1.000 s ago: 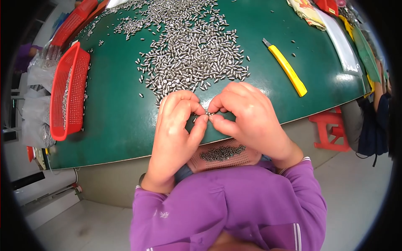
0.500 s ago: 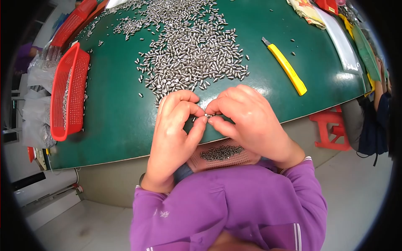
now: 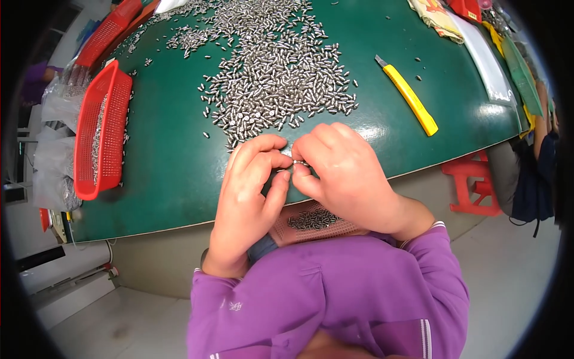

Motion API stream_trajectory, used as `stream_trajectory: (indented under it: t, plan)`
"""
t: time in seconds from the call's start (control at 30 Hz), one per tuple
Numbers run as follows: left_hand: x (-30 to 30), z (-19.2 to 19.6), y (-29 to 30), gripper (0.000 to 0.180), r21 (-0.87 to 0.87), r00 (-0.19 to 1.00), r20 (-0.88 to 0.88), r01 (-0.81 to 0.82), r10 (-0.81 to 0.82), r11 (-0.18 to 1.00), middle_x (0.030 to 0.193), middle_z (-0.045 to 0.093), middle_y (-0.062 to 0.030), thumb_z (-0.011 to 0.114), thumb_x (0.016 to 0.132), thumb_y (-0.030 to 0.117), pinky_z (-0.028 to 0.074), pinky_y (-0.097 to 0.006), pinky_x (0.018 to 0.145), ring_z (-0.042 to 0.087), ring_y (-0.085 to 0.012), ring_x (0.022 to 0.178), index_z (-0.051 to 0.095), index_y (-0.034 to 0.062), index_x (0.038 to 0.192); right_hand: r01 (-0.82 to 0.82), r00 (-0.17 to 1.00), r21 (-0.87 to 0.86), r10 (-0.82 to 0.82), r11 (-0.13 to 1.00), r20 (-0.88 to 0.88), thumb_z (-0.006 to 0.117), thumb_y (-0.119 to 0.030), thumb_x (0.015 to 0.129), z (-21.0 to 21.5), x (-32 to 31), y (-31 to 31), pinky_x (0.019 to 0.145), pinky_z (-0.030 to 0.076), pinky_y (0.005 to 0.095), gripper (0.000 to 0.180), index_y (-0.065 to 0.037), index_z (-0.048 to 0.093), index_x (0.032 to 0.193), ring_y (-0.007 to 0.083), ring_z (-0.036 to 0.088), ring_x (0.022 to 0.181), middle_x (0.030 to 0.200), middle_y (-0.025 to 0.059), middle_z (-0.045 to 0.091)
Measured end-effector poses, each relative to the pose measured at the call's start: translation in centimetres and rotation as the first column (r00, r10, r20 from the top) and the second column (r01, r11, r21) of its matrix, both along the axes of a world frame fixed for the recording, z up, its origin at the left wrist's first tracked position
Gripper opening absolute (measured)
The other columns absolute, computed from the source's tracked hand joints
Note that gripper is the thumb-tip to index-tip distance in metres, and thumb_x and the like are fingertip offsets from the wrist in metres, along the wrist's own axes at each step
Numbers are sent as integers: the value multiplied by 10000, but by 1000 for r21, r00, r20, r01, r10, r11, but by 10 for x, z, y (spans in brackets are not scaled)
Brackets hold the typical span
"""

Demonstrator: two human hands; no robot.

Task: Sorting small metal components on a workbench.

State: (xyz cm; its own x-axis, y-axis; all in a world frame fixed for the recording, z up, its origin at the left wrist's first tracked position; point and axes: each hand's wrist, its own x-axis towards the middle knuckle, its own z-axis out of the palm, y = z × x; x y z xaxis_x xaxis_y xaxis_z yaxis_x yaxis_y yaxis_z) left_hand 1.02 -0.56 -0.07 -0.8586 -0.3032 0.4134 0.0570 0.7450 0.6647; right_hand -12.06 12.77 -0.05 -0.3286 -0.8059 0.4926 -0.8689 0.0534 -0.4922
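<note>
Above the table's near edge my two hands almost meet at the fingertips. My right hand is closed in a pinch, with a small silver metal piece at its thumb and forefinger. Curled toward that piece, my left hand has its thumb close to its forefinger; what lies between them is mostly hidden. Just beyond the fingers spreads a big heap of small silver bullet-shaped metal pieces. Below the hands, at my lap, a pink perforated basket holds more such pieces, partly covered by my right hand.
A red perforated basket with metal pieces stands at the left of the green table. To the right lies a yellow utility knife, its blade exposed. Clear plastic bags hang at the left; a red stool is at right.
My right hand has shifted slightly left and its thumb has drawn closer to the left fingertips. My left hand stays nearly in place. The heap and red basket appear slightly shifted in view.
</note>
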Motion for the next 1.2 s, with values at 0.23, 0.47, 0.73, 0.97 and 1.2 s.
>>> stream_trajectory:
  t: [0.23,0.47,0.73,0.97,1.2]
  plan:
    - [2,6,1,409,91,999,45,-15,11,996,1192,634,-162,668,781,-83,510,-415,916,619,-330,1045,619,-12,1181,-185,980,105,176,977,90,744,-93,773,13,-1,28,748,485,418,183,-80,642,925,301,576,802,847,87,567]
    - [4,5,2,516,126,999,51,-17,11,992,1206,626,-157,610,788,-134,530,-389,915,628,-287,1043,581,-13,1289,-150,981,33,145,988,128,724,-62,807,11,-7,15,734,484,399,248,-70,661,1046,290,570,845,916,90,577]
    - [3,3,2,498,117,999,33,-24,21,993,1152,642,-145,636,779,-129,524,-393,886,631,-283,1002,604,-1,1259,-124,991,-24,125,992,46,724,-60,805,4,-7,2,705,475,397,144,-60,614,898,284,535,780,859,81,542]
    - [3,3,0,379,49,999,50,-4,2,999,1094,672,-108,678,805,-63,507,-394,877,618,-287,1002,662,35,1170,-69,997,-25,70,997,22,747,-81,787,1,-3,5,680,475,390,169,-54,603,870,283,535,765,838,86,538]
    - [2,5,3,354,127,997,72,-21,12,992,1078,671,-106,700,801,-55,511,-395,874,617,-294,998,666,33,1142,-3,1000,-58,3,998,7,753,-90,792,-2,0,3,659,476,385,168,-61,593,833,280,532,747,828,87,533]
